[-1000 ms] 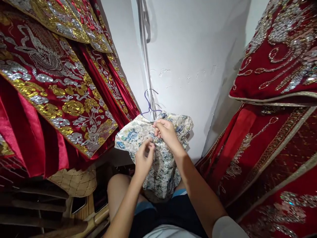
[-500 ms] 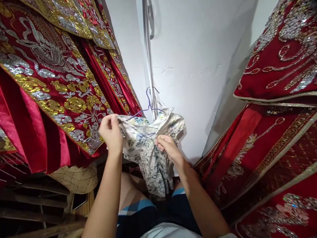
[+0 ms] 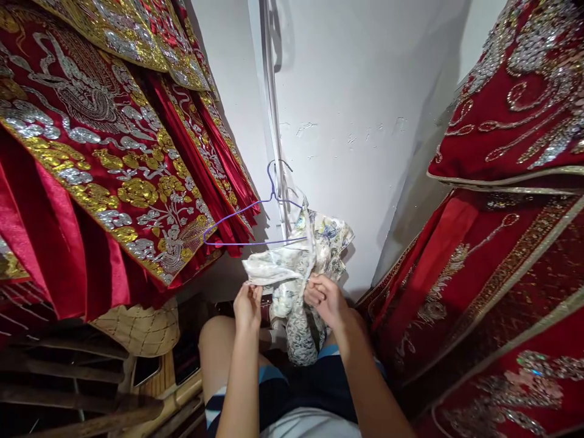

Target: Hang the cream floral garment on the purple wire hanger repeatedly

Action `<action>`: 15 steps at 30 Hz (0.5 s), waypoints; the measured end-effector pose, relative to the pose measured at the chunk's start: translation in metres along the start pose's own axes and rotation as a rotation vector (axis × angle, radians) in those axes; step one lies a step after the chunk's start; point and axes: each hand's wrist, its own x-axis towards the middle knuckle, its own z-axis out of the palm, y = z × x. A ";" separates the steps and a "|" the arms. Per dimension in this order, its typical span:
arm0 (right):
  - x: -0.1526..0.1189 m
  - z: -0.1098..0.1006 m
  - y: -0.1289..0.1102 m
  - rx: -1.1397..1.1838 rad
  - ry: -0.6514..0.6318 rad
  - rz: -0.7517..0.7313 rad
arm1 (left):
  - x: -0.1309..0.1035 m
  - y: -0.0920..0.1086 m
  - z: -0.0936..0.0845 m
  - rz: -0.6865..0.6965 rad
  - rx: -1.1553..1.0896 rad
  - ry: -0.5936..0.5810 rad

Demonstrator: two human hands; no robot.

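Observation:
A purple wire hanger (image 3: 255, 243) hangs by its hook at a pale vertical strip on the wall. Its left side is bare, while a white floral garment (image 3: 292, 292) stays on its right side. The garment's left shoulder part sags below the hanger bar, and its lower end droops between my knees. My left hand (image 3: 247, 306) is closed in a pinch on the loose left edge of the cloth. Close to the garment's middle, my right hand (image 3: 326, 298) grips its front edge between thumb and fingers.
Red embroidered robes (image 3: 137, 188) with gold and silver sequins hang on the left. More beaded red garments (image 3: 502, 134) line the right. A white wall (image 3: 347, 85) stands ahead. Low at the left are a quilted beige pad (image 3: 141, 325), a wooden chair (image 3: 59, 365) and a phone (image 3: 146, 370).
The garment's left shoulder has come off the hanger, baring its left half. My left hand has moved right and down with the cloth; my right hand has moved slightly down.

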 end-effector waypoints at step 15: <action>-0.005 0.002 -0.003 -0.418 -0.256 -0.041 | -0.099 0.037 0.059 0.410 0.596 -0.696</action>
